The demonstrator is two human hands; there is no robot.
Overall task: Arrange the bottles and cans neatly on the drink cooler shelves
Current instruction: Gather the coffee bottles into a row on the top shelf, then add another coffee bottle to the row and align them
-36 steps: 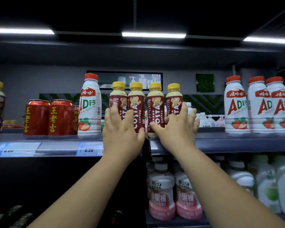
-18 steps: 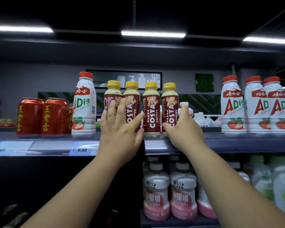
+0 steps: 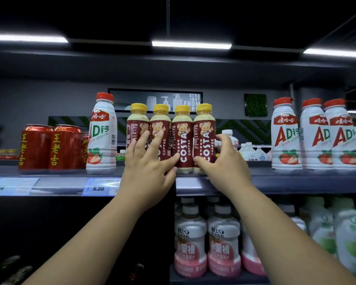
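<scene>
Four Costa bottles (image 3: 182, 138) stand shoulder to shoulder on the upper shelf (image 3: 275, 182). The left hand (image 3: 147, 171) presses flat-fingered on the left two, and the right hand (image 3: 224, 161) curls round the rightmost. One AD bottle (image 3: 101, 136) and two red cans (image 3: 49, 147) stand left, three AD bottles (image 3: 317, 136) right.

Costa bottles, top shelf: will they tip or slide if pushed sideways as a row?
Likely to tip if pushed high: the Costa bottles are tall and narrow. Low pressure, where the left hand and right hand sit, should slide them. They look full, so probably fairly heavy.
</scene>
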